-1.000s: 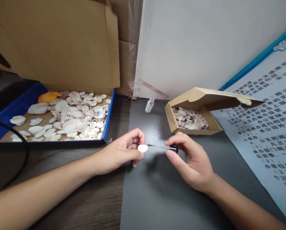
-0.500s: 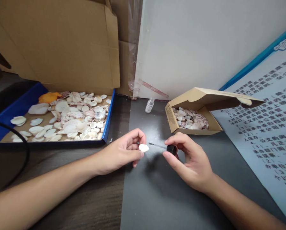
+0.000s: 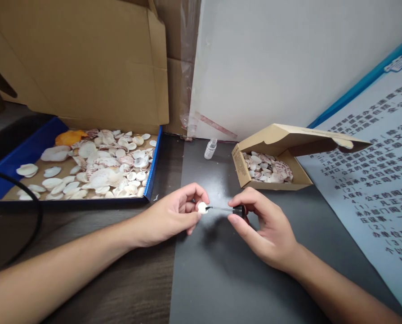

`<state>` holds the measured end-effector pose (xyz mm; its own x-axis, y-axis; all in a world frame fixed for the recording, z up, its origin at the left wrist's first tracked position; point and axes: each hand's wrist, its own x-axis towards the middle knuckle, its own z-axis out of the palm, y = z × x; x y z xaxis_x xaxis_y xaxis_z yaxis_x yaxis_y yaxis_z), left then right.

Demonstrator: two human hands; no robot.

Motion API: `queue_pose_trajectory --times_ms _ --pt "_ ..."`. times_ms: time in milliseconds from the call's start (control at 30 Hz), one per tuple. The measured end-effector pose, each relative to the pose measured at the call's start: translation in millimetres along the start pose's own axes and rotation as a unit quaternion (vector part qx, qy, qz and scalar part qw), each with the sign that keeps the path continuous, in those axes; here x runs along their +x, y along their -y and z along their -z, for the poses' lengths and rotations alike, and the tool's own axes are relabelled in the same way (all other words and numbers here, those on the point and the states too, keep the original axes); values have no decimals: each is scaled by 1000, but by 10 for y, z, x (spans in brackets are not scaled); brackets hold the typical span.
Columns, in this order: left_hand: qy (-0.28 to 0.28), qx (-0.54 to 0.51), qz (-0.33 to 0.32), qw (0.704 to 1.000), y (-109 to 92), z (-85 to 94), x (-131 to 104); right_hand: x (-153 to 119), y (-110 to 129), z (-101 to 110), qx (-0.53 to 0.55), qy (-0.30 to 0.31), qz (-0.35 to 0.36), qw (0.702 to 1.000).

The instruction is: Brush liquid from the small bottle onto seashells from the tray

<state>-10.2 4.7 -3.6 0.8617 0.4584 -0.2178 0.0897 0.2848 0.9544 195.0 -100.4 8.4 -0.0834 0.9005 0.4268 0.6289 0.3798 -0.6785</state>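
A small white shell [image 3: 202,208] is pinched between the thumb and fingers of my left hand [image 3: 184,209]. My right hand [image 3: 263,225] grips the black cap of a thin brush [image 3: 223,209], whose dark tip points left and lies at the shell's face. Behind the hands a small clear bottle [image 3: 210,149] with a white label stands upright without a cap. To its right is an open small cardboard box [image 3: 242,167] holding shells [image 3: 265,167].
At the left, a blue-edged box [image 3: 153,168] with its lid raised holds many shells and an orange one [image 3: 69,137]. A black cable [image 3: 38,216] curves past its front. A grey mat [image 3: 207,279] lies under my hands; a printed sheet [image 3: 372,193] is at the right.
The brush in my right hand has moved slightly left, so its tip is now at the shell. The shell has turned a little in my left hand.
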Motion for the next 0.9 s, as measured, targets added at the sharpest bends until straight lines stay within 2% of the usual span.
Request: queue_pose_trajectory --times_ms 167,333,900 --pt "5 -16 9 1000 13 7 -1 -5 17 26 8 3 -10 1000" --pt "28 -23 -8 999 13 20 7 -3 18 28 16 -4 -11 1000" --pt "8 -40 -7 999 10 0 8 -21 6 21 20 -17 -6 1000"
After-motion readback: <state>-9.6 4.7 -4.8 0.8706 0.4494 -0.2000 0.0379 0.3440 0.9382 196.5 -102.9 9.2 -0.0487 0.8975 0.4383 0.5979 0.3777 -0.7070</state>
